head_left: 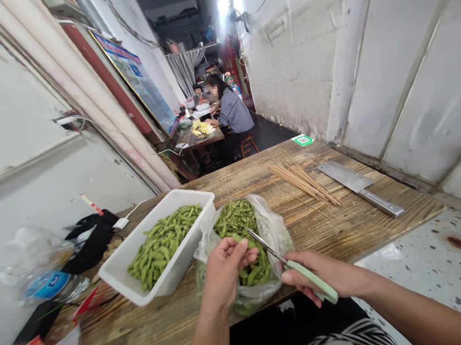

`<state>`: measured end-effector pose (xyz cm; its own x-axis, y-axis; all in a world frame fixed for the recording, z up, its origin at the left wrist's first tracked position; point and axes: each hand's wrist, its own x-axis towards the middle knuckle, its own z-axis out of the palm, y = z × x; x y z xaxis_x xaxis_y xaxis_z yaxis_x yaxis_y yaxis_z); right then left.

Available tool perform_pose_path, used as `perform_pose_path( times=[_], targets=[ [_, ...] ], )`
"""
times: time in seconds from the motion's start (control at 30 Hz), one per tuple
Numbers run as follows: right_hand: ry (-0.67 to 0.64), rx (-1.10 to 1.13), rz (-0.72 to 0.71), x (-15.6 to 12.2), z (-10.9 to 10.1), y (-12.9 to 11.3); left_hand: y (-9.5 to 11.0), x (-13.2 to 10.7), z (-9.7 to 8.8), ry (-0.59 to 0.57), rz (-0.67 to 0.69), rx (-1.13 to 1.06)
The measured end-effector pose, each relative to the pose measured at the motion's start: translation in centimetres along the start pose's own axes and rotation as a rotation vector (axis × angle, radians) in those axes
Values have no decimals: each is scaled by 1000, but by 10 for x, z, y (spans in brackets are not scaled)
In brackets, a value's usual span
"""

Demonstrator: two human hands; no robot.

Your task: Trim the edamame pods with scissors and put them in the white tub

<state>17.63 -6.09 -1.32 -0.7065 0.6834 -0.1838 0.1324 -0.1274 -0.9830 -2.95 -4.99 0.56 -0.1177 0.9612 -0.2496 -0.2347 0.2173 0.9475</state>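
My left hand (224,268) pinches a green edamame pod (244,243) over a clear plastic bag (275,228) full of pods at the table's near edge. My right hand (323,276) grips scissors (292,265) with pale green handles; their blades point up-left at the pod's end. Just left of the bag stands a white rectangular tub (171,275) holding more edamame pods (161,242).
A bundle of bamboo skewers (305,181) and a cleaver (358,187) lie on the wooden table (346,225) at the right. A water bottle (51,284), black items and red packaging sit at the left. A person sits at a far table (200,134).
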Motion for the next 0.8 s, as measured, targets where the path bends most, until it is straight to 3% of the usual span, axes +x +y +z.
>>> perform_pose_path(
  times=[0.23, 0.53, 0.63, 0.7, 0.8],
  targets=[
    [-15, -77, -41, -3, 1, -2, -1, -1, 3, 14, 5, -186],
    [60, 79, 46, 4, 11, 8, -10, -3, 8, 53, 10, -160],
    [68, 114, 86, 8, 11, 12, -11, -2, 2, 99, 81, -49],
    [59, 106, 77, 8, 8, 13, -2, 0, -15, 238, 236, 144],
    [62, 62, 62, 7, 2, 13, 27, 6, -57, 715, 525, 638]
  ],
)
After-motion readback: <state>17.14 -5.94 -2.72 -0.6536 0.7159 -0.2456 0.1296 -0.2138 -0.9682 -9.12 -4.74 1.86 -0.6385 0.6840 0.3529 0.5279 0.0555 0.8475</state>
